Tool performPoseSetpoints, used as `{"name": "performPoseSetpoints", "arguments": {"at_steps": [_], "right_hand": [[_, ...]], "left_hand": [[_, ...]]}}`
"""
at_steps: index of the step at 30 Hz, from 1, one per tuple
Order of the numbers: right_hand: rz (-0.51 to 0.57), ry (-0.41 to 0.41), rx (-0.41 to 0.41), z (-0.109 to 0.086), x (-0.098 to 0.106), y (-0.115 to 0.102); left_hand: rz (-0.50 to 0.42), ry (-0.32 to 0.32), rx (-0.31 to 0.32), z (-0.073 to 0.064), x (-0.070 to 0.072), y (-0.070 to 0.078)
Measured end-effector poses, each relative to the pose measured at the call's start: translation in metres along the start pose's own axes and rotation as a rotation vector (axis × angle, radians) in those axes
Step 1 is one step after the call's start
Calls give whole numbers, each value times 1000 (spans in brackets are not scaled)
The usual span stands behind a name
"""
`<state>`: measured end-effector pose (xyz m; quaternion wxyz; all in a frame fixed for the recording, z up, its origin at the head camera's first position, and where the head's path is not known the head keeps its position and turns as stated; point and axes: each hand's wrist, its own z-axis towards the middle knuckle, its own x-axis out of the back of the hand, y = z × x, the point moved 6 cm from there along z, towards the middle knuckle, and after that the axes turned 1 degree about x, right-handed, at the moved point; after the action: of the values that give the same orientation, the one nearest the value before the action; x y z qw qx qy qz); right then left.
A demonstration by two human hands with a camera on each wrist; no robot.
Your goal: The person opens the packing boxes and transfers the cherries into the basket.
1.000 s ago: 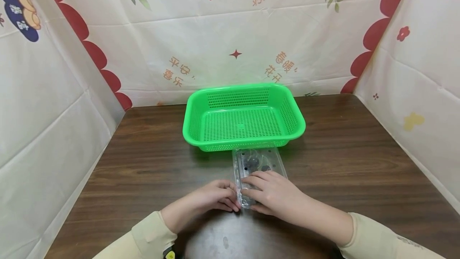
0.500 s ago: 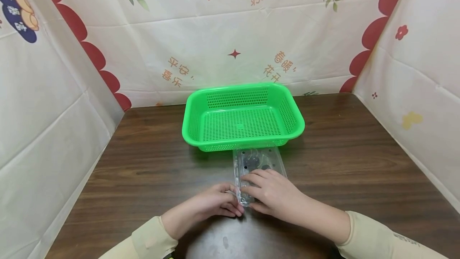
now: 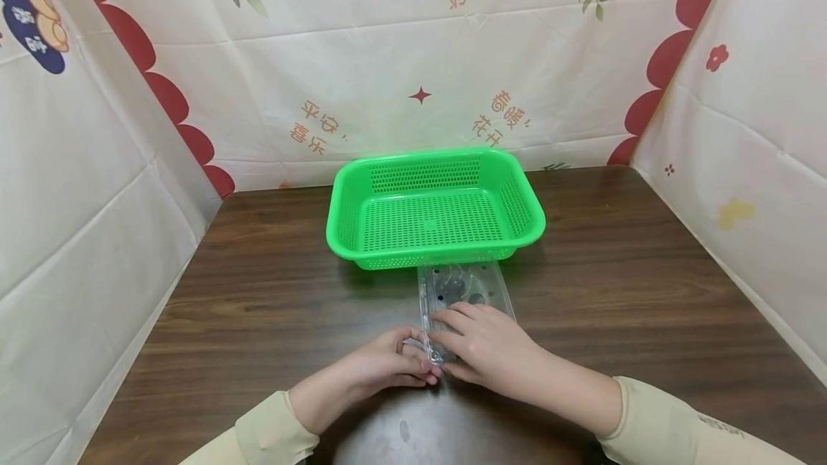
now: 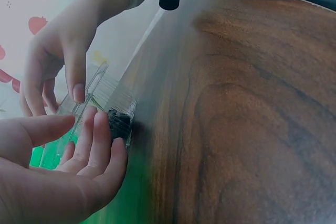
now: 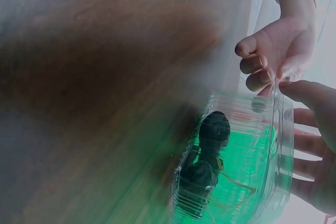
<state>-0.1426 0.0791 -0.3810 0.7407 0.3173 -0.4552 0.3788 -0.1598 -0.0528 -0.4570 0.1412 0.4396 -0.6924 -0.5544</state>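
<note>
A clear plastic clamshell box (image 3: 487, 285) lies on the table against the near side of the green basket (image 3: 436, 255). Inside are dark round fruits (image 5: 214, 129) with thin pale stems. My left hand (image 3: 381, 367) is at the near left corner, its thumb and fingertips at the box's rim (image 5: 281, 145) and pinching it. Across the lid lies my right hand (image 3: 494, 346), fingers spread and pressing on top, thumb (image 5: 307, 93) at the near edge. The right hand hides much of the lid in the head view.
The basket has perforated walls and floor and stands toward the back of the dark wooden table (image 3: 271, 271). Printed white cloth (image 3: 375, 77) hangs behind the table and along both sides.
My left fingertips have shifted slightly right along the box's near left corner, and the gap between thumb and fingers shows wider. The right hand stays on the lid; the box has hardly moved.
</note>
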Motion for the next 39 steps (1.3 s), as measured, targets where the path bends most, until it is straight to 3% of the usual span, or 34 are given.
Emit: {"name": "performPoseSetpoints", "arguments": {"at_steps": [7, 13, 24, 29, 39], "right_hand": [[-63, 83, 43, 3, 2, -5], [-82, 96, 63, 3, 2, -7], [-141, 172, 117, 3, 3, -14], [-162, 157, 109, 2, 1, -15], [-192, 114, 124, 5, 0, -14]], "left_hand": [[21, 43, -11, 0, 3, 1], [26, 78, 8, 0, 4, -1], [100, 62, 9, 1, 0, -4], [126, 38, -6, 2, -2, -4], [93, 25, 0, 4, -5, -6]]}}
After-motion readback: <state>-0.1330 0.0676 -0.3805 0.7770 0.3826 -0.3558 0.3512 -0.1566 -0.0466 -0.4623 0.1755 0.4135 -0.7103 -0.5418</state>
